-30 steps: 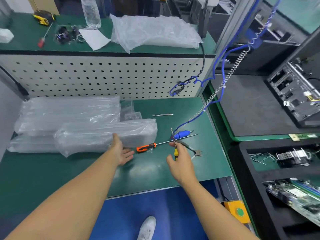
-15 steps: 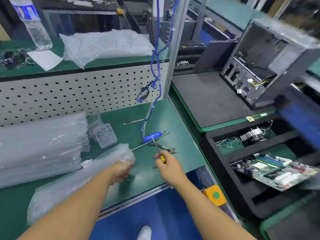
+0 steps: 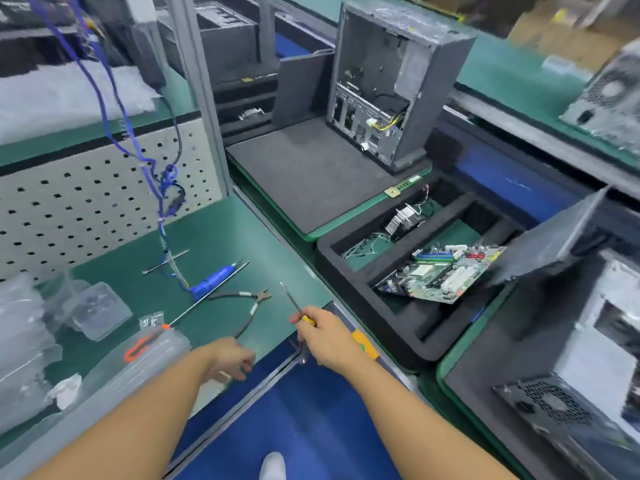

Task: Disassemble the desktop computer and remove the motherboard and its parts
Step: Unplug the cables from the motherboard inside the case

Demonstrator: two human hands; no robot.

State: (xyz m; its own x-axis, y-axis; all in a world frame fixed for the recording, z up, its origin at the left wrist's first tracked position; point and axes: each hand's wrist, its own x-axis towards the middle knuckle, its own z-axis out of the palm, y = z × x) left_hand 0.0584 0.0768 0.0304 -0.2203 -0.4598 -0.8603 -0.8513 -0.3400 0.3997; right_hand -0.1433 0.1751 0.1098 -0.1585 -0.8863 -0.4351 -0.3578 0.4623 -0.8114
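My right hand [image 3: 323,337] grips a small yellow-handled screwdriver [image 3: 298,304] over the front right corner of the green bench, shaft pointing away from me. My left hand [image 3: 230,358] hovers at the bench's front edge with curled fingers; whether it holds anything is blurred. An open, emptied desktop case [image 3: 391,81] stands upright on a dark foam mat [image 3: 304,174] at the back. A green motherboard [image 3: 440,275] lies tilted in a black foam tray [image 3: 346,282], with a heatsink [image 3: 403,218] in the compartment behind it. Another computer case [image 3: 568,393] sits at the lower right.
On the bench lie pliers [image 3: 249,303], a blue electric screwdriver [image 3: 211,280] on a coiled cable, an orange-handled screwdriver [image 3: 166,329] partly under clear plastic packaging [image 3: 34,341], and a thin metal tool [image 3: 166,261]. A perforated panel [image 3: 86,202] backs the bench. A yellow button box [image 3: 365,344] sits beside my right wrist.
The view has swung right, bringing the open case, foam tray and second case into sight. My right hand keeps the yellow screwdriver and has shifted toward the bench's right corner; my left hand left the plastic packaging.
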